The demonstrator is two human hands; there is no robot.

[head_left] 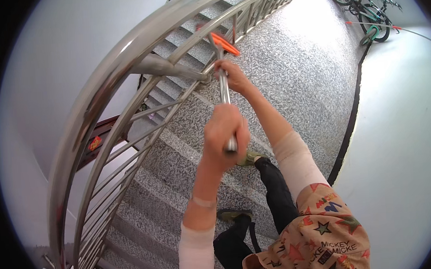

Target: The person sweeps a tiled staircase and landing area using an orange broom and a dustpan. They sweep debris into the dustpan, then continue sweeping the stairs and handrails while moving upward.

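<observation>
My left hand (224, 134) is closed around the near end of a metal pole (224, 89), whose open tube end shows below my fingers. Farther along, my right hand (232, 74) grips the same pole close to its head. The orange head (224, 44) is a flat, bar-like piece on a forked metal bracket; it is over the edge of the landing, beside the railing bars. What the head touches cannot be made out, and it is slightly blurred.
A stainless steel stair railing (85, 116) curves along the left. Speckled stone steps (159, 189) lie below my feet, and a speckled landing (292, 63) spreads ahead. Bicycles (372, 12) stand at the far right by the wall (397, 134). More steps (191, 43) show beyond the railing.
</observation>
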